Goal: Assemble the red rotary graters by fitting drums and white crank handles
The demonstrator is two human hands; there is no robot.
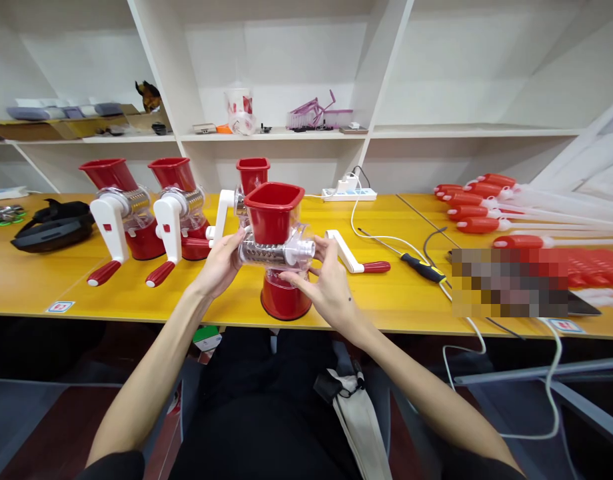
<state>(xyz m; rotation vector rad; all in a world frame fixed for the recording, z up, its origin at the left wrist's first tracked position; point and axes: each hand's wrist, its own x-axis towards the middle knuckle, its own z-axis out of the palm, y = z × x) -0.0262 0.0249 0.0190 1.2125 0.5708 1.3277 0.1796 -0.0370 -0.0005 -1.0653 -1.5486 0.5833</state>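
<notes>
Holding the grater [279, 250] steady at the near edge of the table [136, 293], I have both hands on its clear barrel. My left hand [221, 263] cups the barrel's end at 9 o'clock, fingers [236, 241] wrapped around the rim. My right hand [326, 280] grasps the opposite end at 3 o'clock, thumb and fingertips pinching the clear collar where the metal drum [266, 253] shows through. Neither hand is loose; both are closed on the grater. Its red hopper [273, 212] stands upright on top, and its red base [285, 297] sits on the table just below my hands.

This unit has no crank on it. A loose white crank [351, 257] with a red grip lies on the table at 3 o'clock, just beyond my right hand. The two graters [151, 213] at 10 o'clock already carry theirs, and a third stands right behind mine at 12 o'clock.

I judge I am seating the drum in the barrel, with the crank step not yet done. The next move calls for my left hand to brace the body while my right lets go, picks up the crank and lines its hub squarely with the drum's end before pressing it on.

A screwdriver [421, 269] and a white cable [386, 239] lie farther off at 3 o'clock, well clear of the reach.
</notes>
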